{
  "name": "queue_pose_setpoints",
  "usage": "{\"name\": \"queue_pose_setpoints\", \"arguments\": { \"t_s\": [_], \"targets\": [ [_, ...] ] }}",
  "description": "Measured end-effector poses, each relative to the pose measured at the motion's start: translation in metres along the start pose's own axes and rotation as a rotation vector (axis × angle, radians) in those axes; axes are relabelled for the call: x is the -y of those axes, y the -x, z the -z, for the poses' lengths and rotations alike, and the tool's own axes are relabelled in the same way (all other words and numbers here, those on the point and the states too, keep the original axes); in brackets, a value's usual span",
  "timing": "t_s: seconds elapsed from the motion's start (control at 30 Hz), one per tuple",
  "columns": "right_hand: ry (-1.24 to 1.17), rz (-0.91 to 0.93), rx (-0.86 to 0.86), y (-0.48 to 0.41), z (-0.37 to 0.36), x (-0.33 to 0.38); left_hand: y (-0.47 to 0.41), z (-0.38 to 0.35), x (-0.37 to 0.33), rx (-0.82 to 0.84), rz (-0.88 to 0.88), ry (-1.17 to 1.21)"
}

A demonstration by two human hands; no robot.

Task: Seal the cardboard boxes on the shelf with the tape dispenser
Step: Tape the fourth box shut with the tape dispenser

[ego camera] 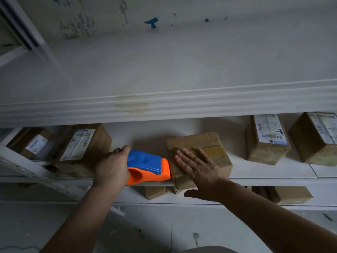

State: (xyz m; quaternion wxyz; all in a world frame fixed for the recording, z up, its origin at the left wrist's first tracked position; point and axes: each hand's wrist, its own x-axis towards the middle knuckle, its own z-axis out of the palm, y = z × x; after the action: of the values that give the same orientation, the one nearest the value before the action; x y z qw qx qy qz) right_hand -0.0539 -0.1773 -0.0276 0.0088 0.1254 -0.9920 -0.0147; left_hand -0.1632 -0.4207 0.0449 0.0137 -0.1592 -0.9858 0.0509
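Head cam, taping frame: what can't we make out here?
- Tape roll and blade: hidden in the head view inside the tape dispenser shell, held by the left hand.
- Box top seam: partly covered by the flat right hand.
- Shipping labels: text too small and blurred.
- Lower-shelf boxes: partly hidden by the shelf edge and right forearm.

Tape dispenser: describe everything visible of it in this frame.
The tape dispenser is glossy plastic, blue on top and orange beneath and at the nose. It lies roughly level above the shelf edge, nose pressed to the left side of the cardboard box. The left hand grips its rear; the right hand lies flat on the box. No tape roll shows.
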Motion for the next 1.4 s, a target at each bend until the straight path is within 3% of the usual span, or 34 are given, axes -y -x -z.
{"name": "queue_pose_setpoints", "arguments": {
  "t_s": [0.23, 0.4, 0.5, 0.63, 0.7, 0.77, 0.9, 1.0, 1.07, 1.27, 1.4],
  "targets": [
    [-0.014, -0.013, -0.008, -0.006, -0.003, 0.012, -0.002, -0.006, 0.001, 0.013, 0.001, 0.039],
    [-0.097, -0.101, -0.073, -0.014, 0.006, 0.004, 0.005, -0.021, 0.009, 0.055, 0.007, 0.201],
    [-0.075, -0.199, 0.082, -0.018, 0.014, -0.001, 0.016, -0.029, 0.01, 0.087, 0.025, 0.326],
    [-0.131, -0.168, 0.103, -0.003, 0.018, -0.01, 0.023, -0.018, 0.008, -0.007, -0.011, 0.438],
    [-0.166, -0.144, -0.016, 0.01, 0.015, -0.018, 0.022, -0.008, 0.005, -0.057, -0.055, 0.477],
    [-0.334, -0.168, -0.167, 0.021, 0.017, -0.028, 0.018, 0.001, -0.003, -0.062, -0.068, 0.568],
    [-1.023, -0.236, -0.442, 0.039, 0.039, -0.043, 0.011, 0.023, -0.034, -0.094, -0.102, 0.727],
    [-1.492, -0.273, -0.365, 0.061, 0.044, -0.052, 0.008, 0.042, -0.06, -0.126, -0.144, 0.712],
    [-1.423, -0.266, -0.275, 0.078, 0.045, -0.063, 0.011, 0.056, -0.078, -0.153, -0.194, 0.667],
    [-0.688, -0.232, -0.246, 0.074, 0.067, -0.08, 0.03, 0.078, -0.12, -0.201, -0.304, 0.471],
    [-0.627, -0.226, -0.302, 0.075, 0.057, -0.085, 0.031, 0.076, -0.123, -0.195, -0.282, 0.508]
  ]
}}
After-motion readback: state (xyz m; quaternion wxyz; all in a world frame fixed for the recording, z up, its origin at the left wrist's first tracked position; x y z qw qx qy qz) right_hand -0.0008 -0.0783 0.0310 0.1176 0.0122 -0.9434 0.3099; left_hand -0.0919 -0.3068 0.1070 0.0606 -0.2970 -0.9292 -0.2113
